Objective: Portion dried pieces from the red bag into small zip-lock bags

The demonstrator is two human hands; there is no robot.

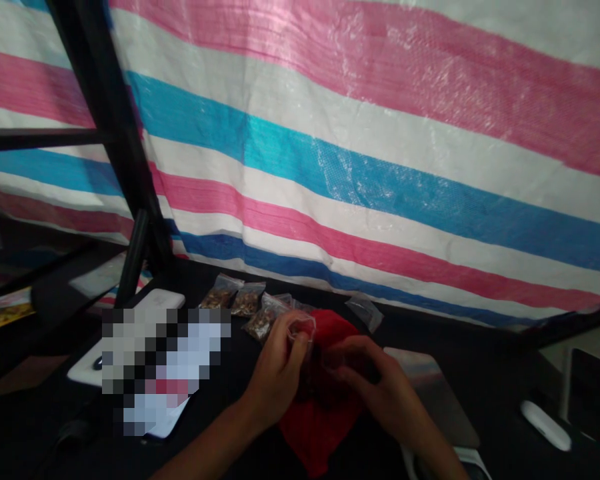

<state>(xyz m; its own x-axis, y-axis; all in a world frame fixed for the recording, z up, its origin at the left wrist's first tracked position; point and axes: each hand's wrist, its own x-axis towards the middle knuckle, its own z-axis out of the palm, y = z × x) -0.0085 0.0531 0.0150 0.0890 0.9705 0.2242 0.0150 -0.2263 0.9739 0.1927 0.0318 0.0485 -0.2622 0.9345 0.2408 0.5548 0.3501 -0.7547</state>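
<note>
My left hand is closed around a small clear plastic bag, whose mouth gapes upward between thumb and fingers. Below and behind it spreads a red cloth or bag with dark contents in its middle that I cannot make out. Over that dark part, my right hand has its thumb and fingers curled together. Whatever lies in its fingertips is too dim to name. Filled clear bags of small brown pieces lie just beyond my left hand. A flat clear bag rests behind the red cloth.
A white device and a blurred-out phone-like object lie at left. On the right are a grey flat case, a white oval object and a dark-screened device. Striped sheeting hangs behind the black table.
</note>
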